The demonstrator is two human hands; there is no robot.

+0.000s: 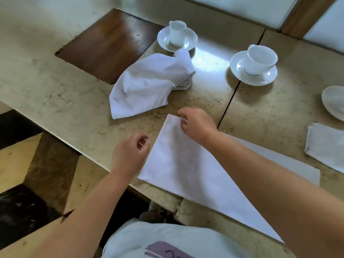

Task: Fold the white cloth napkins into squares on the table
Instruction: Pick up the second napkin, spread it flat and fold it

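Left hand (pixel 130 152) hovers with fingers loosely curled, holding nothing, just beside the left edge of the flat napkin (pixel 188 168) spread on the marble table (pixel 55 94). Right hand (pixel 197 123) sits at that napkin's far corner, fingertips curled and pinching the cloth. Beyond both lies a crumpled napkin (pixel 149 81); a folded napkin (pixel 325 146) rests far right.

right forearm (pixel 260 164) covers flat napkin (pixel 186 168) middle; folded napkin (pixel 327 146), plate (pixel 335 101) cut off at right edge.
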